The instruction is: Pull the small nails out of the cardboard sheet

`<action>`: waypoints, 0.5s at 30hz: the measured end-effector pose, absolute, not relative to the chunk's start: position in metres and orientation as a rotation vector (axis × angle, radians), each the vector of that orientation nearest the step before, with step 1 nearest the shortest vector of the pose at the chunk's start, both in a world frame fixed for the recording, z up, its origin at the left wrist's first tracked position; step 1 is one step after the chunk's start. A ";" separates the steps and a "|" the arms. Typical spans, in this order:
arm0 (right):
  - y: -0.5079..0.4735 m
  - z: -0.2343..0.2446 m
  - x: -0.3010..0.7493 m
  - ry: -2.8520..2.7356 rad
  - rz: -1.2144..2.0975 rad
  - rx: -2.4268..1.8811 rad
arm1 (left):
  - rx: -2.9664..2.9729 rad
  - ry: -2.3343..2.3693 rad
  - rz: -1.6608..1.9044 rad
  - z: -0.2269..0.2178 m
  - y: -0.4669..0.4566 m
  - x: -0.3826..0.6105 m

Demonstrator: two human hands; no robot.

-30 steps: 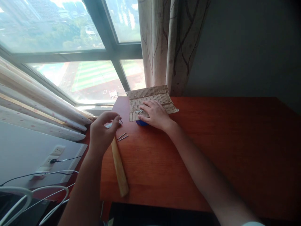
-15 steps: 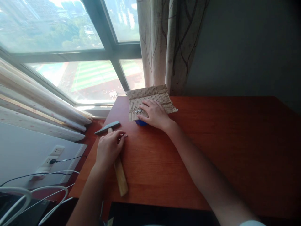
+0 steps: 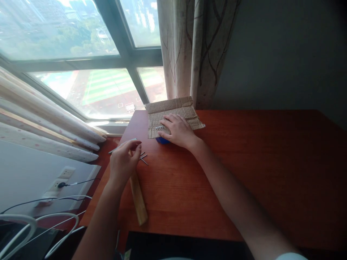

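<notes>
My left hand is raised over the hammer, thumb and forefinger pinched together. A small bright tip between them looks like a nail, mostly hidden by the fingers. Several loose nails lie on the table just right of this hand. Below it the hammer's wooden handle points toward me; most of the head is covered. My right hand lies on a piece of corrugated cardboard, fingers spread and thumb apart. Beside the thumb, a short row of nails shows on the cardboard. Something blue is under its front edge.
The reddish-brown table stretches far to the right. A window and curtains border its far left. Beyond the left edge are wall sockets and white cables. A dark object is at the near edge.
My left hand has lifted a little and drawn back from the loose nails, which now show more plainly. It covers more of the hammer head. My right hand stays put on the cardboard.
</notes>
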State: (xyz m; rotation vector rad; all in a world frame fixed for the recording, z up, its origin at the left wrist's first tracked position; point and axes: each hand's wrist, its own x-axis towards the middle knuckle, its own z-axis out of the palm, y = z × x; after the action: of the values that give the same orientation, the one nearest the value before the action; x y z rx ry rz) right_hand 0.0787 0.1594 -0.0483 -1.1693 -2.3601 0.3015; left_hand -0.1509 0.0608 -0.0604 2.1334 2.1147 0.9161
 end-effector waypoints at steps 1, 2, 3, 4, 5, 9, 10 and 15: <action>0.159 -0.048 0.079 -2.360 0.300 -1.169 | 2.134 2.109 0.923 -0.057 0.063 -0.149; 0.159 -0.048 0.079 -2.360 0.300 -1.170 | 2.135 2.104 0.929 -0.054 0.064 -0.148; 0.159 -0.048 0.079 -2.360 0.300 -1.171 | 2.131 2.099 0.939 -0.052 0.066 -0.146; 0.159 -0.048 0.079 -2.360 0.301 -1.173 | 2.122 2.093 0.951 -0.050 0.067 -0.145; 0.159 -0.048 0.079 -2.359 0.302 -1.175 | 2.112 2.086 0.965 -0.049 0.068 -0.144; 0.159 -0.048 0.079 -2.359 0.303 -1.173 | 2.070 2.058 1.011 -0.047 0.070 -0.141; 0.159 -0.048 0.079 -2.360 0.305 -1.173 | 2.064 2.051 1.019 -0.046 0.071 -0.140; 0.159 -0.046 0.079 -2.357 0.313 -1.176 | 2.042 2.010 1.077 -0.039 0.075 -0.131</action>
State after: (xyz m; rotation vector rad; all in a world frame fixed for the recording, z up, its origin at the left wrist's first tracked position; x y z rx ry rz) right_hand 0.0786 0.1586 -0.0459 -1.1765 -2.3571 0.3127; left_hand -0.1315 0.0746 -0.0391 2.0416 2.0095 1.0770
